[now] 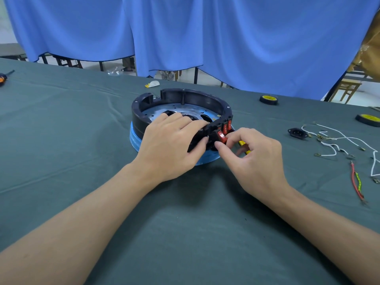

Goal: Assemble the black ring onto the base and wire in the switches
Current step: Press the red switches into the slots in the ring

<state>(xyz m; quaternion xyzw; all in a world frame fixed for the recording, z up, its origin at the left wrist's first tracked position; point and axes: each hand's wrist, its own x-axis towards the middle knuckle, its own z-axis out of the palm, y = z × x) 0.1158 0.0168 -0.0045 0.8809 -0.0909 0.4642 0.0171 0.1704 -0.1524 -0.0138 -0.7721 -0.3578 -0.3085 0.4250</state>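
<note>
**Head view.** The black ring [181, 99] is seen seated on the blue base [135, 138], which stands near the middle of the green-covered bench [185, 223]. A perforated metal plate [185, 110] is visible inside the ring. Three red switches [225, 127] are set side by side in the ring's wall on its near right side.

The left hand [170, 145] is laid over the ring's near rim. Its fingers are curled over the top edge into the interior and its thumb is pressed against the outer wall, so the ring is gripped.

The right hand [253, 157] is placed just beside it, at the ring's near right. The nearest red switch [221, 137] is pinched between its thumb and forefinger, and the remaining fingers are loosely curled. The two thumbs are almost touching.

A yellow item [242, 143] is partly hidden behind the right hand and cannot be identified.

Well apart from both hands, to the right, these are noted on the bench:
- a black power socket [297, 133]
- white wires [339, 138] with metal terminals
- a red wire [356, 182]

Two tape rolls [268, 99] lie farther back on the right. A blue curtain [226, 38] hangs behind the bench.
</note>
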